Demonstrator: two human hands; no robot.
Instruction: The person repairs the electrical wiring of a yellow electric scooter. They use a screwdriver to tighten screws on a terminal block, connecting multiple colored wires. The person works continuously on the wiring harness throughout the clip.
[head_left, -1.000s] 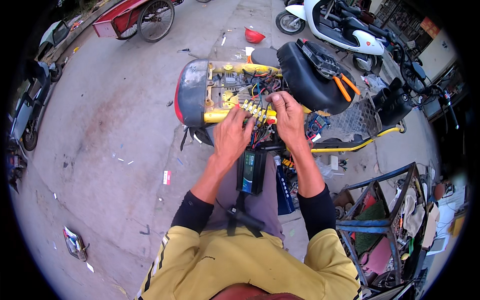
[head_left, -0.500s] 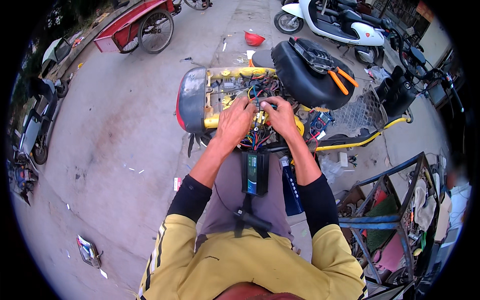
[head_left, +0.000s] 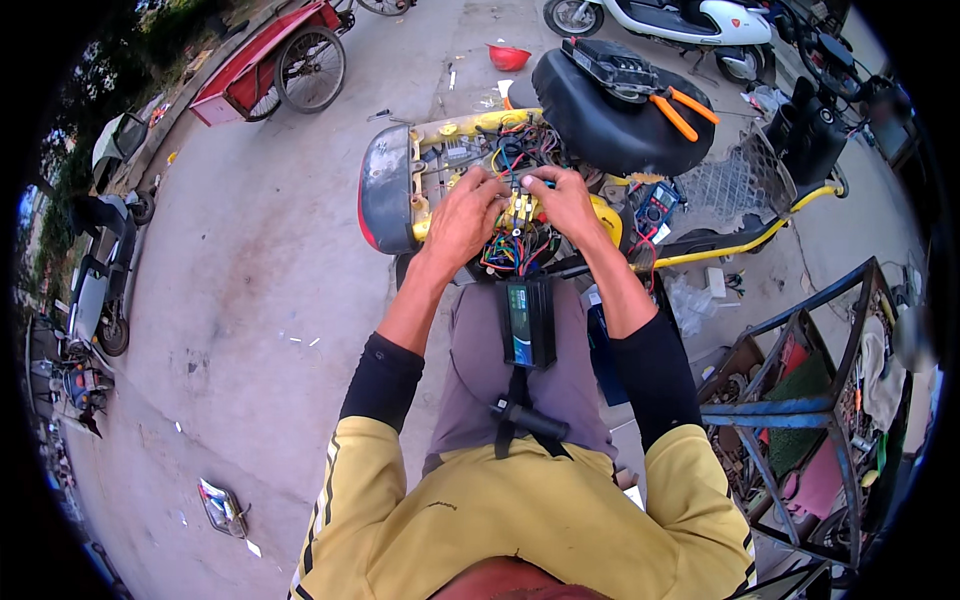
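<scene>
At left, a dark tail cover (head_left: 384, 190) with a red edge closes the rear of a yellow frame (head_left: 437, 132), whose middle lies open, so that the wiring is within reach from above. Beside it comes the left hand (head_left: 462, 222), palm down, fingers bent inward and thumb drawn near them at the left side of a yellow terminal block (head_left: 519, 212); whether they close on the block or on a wire cannot be told. The block sits between the two hands, over a bundle of coloured wires (head_left: 520, 255), and is probably flanked from both sides to steady it. Below, a black box (head_left: 529, 322) rests at the person's lap, presumably so that it lies close to the wires. The right hand (head_left: 566, 205) mirrors the left: thumb and forefinger lie close together at the block's upper right, though any grip there is too small to make out. Both forearms reach forward and converge, elbows bent outward. Farther right, a black seat (head_left: 615, 130) lies across the frame and serves as a shelf for an orange-handled tool (head_left: 674, 118); a multimeter (head_left: 656, 204) lies near the right hand, apparently for easy reading.
</scene>
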